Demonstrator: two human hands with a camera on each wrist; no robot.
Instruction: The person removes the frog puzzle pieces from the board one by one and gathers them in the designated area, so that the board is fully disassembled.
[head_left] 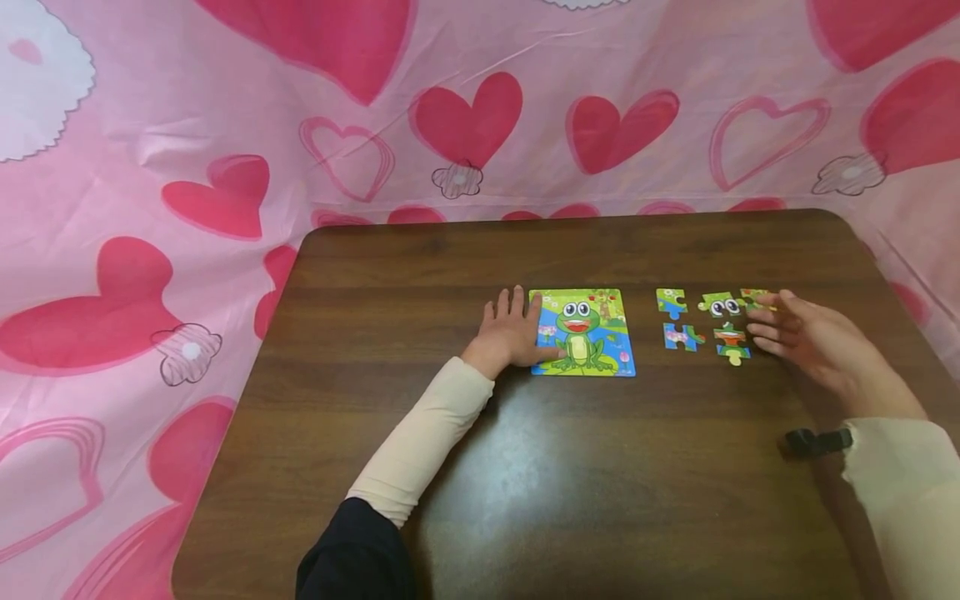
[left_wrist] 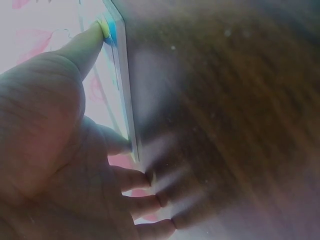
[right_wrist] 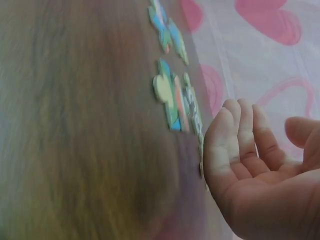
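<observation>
A square board with a smiling frog picture [head_left: 587, 333] lies flat on the brown table. My left hand [head_left: 510, 335] rests at the board's left side, fingers spread and the thumb lying on the picture; the left wrist view shows the thumb over the board's edge [left_wrist: 122, 65]. To the right, several jigsaw pieces lie in two loose rows, among them the frog's eyes piece [head_left: 720, 305], the mouth piece [head_left: 731, 343] and a flower piece [head_left: 681, 337]. My right hand [head_left: 817, 337] hovers beside them with loosely bent fingers, overlapping a green corner piece [head_left: 752, 297].
The wooden table [head_left: 525, 483] has rounded far corners. Behind it and to the left hangs a pink cloth [head_left: 540, 100] printed with hearts. A black strap [head_left: 813, 442] sticks out from the right wrist, over the table.
</observation>
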